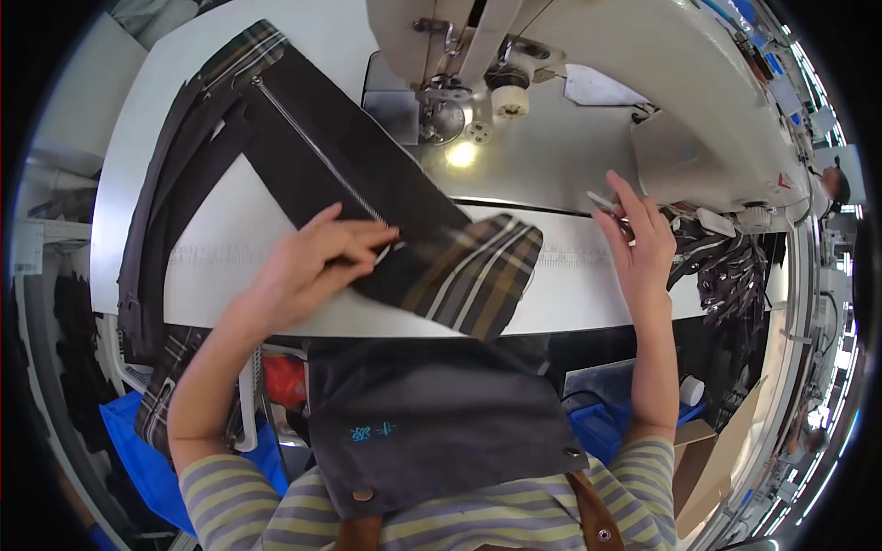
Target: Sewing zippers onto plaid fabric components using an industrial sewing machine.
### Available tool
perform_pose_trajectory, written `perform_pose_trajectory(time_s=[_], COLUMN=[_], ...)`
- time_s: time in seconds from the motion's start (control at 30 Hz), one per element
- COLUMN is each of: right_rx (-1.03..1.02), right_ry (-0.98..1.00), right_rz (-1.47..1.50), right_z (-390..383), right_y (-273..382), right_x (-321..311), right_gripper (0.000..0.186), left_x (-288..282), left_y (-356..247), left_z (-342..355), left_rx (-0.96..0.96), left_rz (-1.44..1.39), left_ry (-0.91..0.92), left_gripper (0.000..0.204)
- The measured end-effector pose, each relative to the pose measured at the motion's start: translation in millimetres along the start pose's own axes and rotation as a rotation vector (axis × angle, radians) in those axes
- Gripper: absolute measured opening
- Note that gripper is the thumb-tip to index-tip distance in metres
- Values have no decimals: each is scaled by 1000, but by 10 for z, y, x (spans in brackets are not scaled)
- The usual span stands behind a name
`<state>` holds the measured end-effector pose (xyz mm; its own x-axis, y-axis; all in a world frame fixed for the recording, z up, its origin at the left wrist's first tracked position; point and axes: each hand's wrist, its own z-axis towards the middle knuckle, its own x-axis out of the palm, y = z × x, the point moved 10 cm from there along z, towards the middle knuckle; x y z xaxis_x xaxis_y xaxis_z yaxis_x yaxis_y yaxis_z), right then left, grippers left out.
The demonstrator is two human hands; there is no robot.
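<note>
The zipped panel [344, 156] seems steadied by the left hand [308, 266], grip unclear, a pale tool [600, 199] pinched by the right hand [645, 246]; flat cloth seems needed.

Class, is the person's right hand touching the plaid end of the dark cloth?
Apart. The head view plainly shows white tabletop between the right hand and the plaid end.

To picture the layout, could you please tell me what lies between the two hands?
In the head view, between left hand and right hand lie dark fabric with a plaid end, then white tabletop.
</note>
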<state>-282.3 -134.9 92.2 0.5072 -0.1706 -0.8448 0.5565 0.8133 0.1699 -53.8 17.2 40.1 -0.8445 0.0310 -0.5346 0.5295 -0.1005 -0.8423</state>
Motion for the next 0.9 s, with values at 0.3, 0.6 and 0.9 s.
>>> perform_pose_trajectory(time_s=[0.3, 0.6, 0.9], right_rx=[-458, -262, -146], right_ry=[195, 98, 223], right_rz=[154, 290, 598], right_z=[98, 236, 235], right_y=[1298, 1183, 1128], right_x=[500, 616, 904], right_gripper=[27, 29, 21], left_x=[221, 249, 274], left_y=[-16, -81, -253], left_z=[-689, -779, -986], left_rx=[-27, 33, 205], left_rz=[-144, -59, 350], left_ry=[-57, -72, -273], left_gripper=[14, 16, 24])
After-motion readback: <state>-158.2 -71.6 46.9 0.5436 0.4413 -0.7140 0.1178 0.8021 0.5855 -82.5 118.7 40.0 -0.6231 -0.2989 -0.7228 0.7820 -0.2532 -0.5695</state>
